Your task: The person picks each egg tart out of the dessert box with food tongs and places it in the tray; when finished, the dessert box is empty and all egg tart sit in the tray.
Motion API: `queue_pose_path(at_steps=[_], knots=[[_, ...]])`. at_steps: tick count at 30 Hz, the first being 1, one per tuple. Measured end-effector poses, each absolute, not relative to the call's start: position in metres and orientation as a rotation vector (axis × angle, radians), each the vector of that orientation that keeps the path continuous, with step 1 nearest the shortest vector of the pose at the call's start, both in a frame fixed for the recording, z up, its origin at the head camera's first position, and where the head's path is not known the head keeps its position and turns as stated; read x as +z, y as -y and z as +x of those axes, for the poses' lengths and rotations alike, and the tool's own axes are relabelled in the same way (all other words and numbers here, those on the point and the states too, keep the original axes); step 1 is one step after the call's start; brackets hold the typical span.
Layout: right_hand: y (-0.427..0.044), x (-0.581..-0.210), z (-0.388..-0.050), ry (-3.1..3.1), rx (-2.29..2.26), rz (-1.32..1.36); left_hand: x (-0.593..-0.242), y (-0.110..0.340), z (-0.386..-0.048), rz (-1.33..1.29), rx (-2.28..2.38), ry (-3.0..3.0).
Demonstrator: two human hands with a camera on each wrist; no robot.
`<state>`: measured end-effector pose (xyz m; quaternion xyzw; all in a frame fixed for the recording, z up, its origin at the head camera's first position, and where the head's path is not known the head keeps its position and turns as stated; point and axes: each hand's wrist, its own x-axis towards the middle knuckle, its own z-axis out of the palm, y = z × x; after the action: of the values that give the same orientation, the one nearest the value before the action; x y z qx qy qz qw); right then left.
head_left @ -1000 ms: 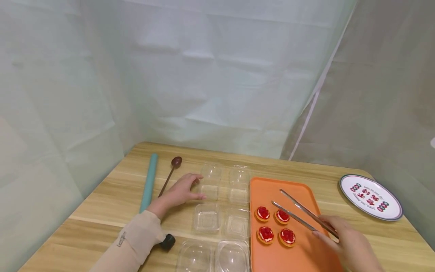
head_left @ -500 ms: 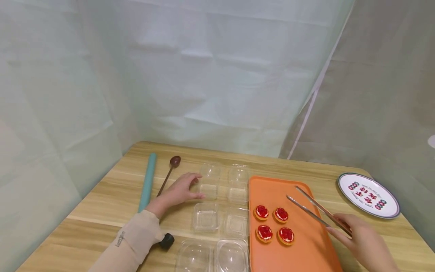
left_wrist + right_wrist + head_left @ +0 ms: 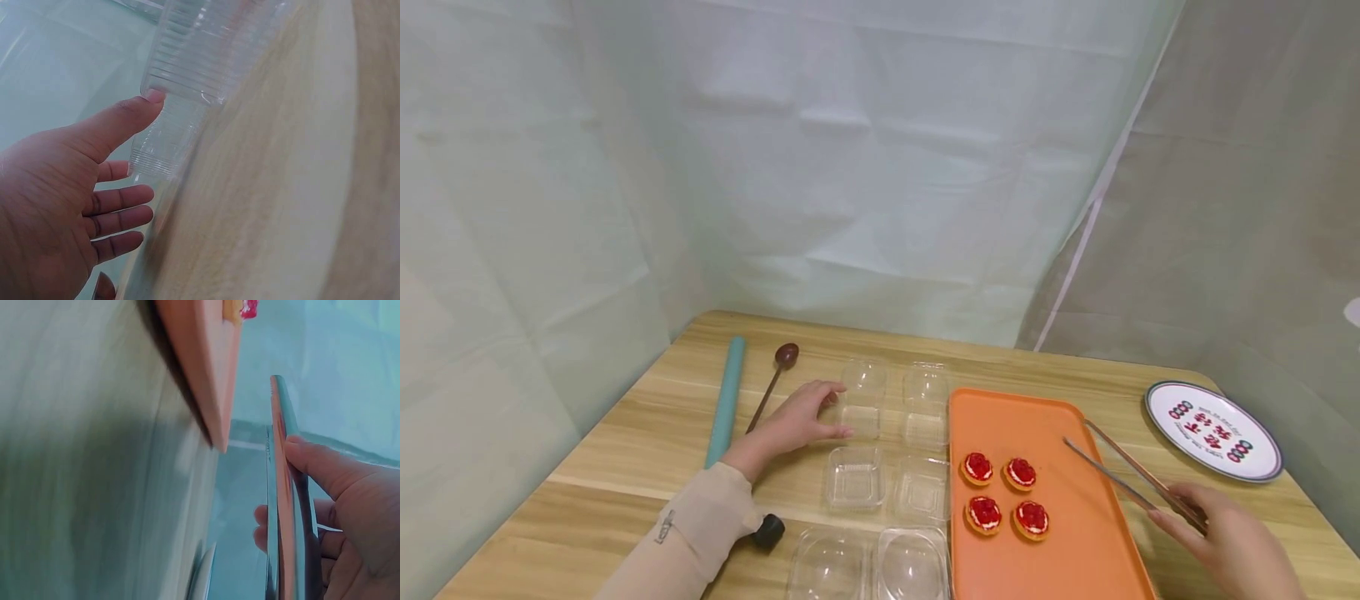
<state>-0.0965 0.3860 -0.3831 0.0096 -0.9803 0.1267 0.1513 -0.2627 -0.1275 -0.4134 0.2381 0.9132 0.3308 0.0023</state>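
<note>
My right hand (image 3: 1240,542) holds a pair of metal tongs (image 3: 1138,467) by the sides, thumb on one arm and fingers on the other. The tongs' two tips are apart, over the right edge of an orange tray (image 3: 1022,417), with nothing between them. Several red-topped tarts (image 3: 1032,519) sit on the tray's left part. My left hand (image 3: 797,421) reaches beside the rear left clear plastic container (image 3: 861,421), fingers loosely bent. In the left wrist view, the thumb tip is at a container (image 3: 187,69); I cannot tell whether it touches.
Several open clear containers (image 3: 922,492) stand in pairs left of the tray. A teal roll (image 3: 726,404) and a dark brown spoon (image 3: 786,357) lie at the far left. At the far right is a white patterned plate (image 3: 1213,429). A black knob-like end (image 3: 768,532) shows by the left sleeve.
My right hand has moved right and nearer to me with the tongs, from above the tarts to the tray's right edge. The left hand has stayed almost still. The tarts keep their places.
</note>
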Motion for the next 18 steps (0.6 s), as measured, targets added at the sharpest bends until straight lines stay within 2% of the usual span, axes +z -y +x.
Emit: queue_pose_path(at_steps=[18], knots=[[-0.411, -0.384, -0.097, 3.037, 0.356, -0.174, -0.412, 0.126, -0.261, 0.729, 1.034, -2.851]])
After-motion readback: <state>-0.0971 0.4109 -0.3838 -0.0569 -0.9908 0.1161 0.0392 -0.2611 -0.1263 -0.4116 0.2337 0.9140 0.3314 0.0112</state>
